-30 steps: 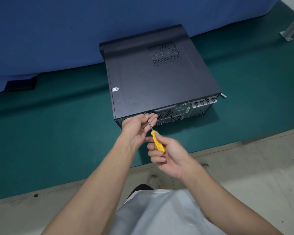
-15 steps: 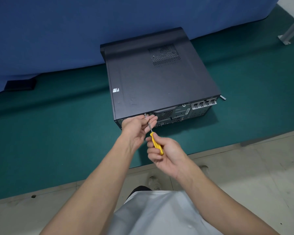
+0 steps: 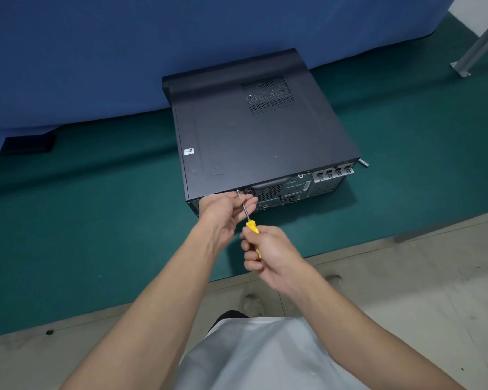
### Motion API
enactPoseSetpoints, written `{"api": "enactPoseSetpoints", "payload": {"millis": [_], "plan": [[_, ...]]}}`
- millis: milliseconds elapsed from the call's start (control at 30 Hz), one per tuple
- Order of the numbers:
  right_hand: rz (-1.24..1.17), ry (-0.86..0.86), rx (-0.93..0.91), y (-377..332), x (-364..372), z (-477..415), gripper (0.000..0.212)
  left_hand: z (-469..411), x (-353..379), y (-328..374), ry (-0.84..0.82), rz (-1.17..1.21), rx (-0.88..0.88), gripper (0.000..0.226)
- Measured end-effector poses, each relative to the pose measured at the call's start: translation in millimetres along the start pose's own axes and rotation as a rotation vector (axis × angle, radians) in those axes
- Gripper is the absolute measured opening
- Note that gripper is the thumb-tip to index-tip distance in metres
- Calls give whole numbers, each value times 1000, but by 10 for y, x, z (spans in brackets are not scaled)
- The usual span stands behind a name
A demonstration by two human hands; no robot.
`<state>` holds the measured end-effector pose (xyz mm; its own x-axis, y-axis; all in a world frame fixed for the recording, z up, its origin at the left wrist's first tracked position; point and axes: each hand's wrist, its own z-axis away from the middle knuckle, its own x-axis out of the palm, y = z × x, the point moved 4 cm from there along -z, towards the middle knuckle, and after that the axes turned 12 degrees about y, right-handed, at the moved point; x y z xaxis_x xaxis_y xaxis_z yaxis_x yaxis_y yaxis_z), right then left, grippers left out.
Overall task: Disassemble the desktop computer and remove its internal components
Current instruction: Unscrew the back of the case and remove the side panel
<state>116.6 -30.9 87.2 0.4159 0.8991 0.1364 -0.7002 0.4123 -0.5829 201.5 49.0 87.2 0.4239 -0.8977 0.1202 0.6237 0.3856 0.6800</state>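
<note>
The right hand [image 3: 271, 251], gripping the yellow screwdriver [image 3: 252, 226], has rolled palm-down since a moment ago — likely loosening the rear screw [image 3: 238, 191] of the desktop computer [image 3: 254, 142] at frame centre — while the left hand [image 3: 223, 212] pinches the shaft [image 3: 245, 208].

Computer case [image 3: 254, 142] flat on mat [image 3: 82, 220], rear panel [image 3: 293, 190] facing the person
The case lies in front of the backdrop [image 3: 124, 52] and behind the floor [image 3: 406, 277]. The left hand [image 3: 223, 212] grips the screwdriver [image 3: 251, 225] shaft at the panel's left end; the right hand [image 3: 268, 249], nearer and just right, holds the handle. A post [image 3: 473, 49] stands far right
</note>
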Motion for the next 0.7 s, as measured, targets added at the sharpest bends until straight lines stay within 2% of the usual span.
{"api": "enactPoseSetpoints", "payload": {"millis": [67,100,133,167,200,300,333,367,400,433,467,533,567,600,633,700], "plan": [[602,291,-352,-59,-3,10,14,5,-11,-15,55,-105,72,15],[754,373,-461,-64,21,20,13,11,-11,-22,82,-130,97,14],[779,387,-496,-51,43,30,12,15,-6,-20,109,-136,112,14],[705,335,-469,-25,53,17,13,14,1,-13,130,-134,118,15],[533,247,-386,-10,48,5,15,14,8,-5,139,-125,113,16],[-147,-86,119,34,22,36,26,12,35,10,73,-12,34,18],[-302,-153,240,31,13,60,30,11,37,7,48,32,1,19],[-381,-186,280,15,8,71,30,15,35,1,28,63,-23,18],[-384,-183,253,-2,5,50,27,24,31,-6,16,80,-33,17],[-296,-125,152,-16,2,17,23,28,24,-16,18,80,-27,15],[-108,-25,5,-26,7,5,21,30,15,-25,34,62,-7,14],[418,234,-306,-51,9,0,20,38,8,-42,85,-1,52,17],[607,327,-413,-53,26,6,18,39,11,-47,113,-27,75,17],[665,354,-452,-39,44,5,18,38,20,-47,136,-39,86,17],[582,298,-414,-25,43,2,19,36,36,-45,146,-37,82,17],[125,64,-137,-6,27,-13,25,33,61,-26,115,15,37,17]]}}
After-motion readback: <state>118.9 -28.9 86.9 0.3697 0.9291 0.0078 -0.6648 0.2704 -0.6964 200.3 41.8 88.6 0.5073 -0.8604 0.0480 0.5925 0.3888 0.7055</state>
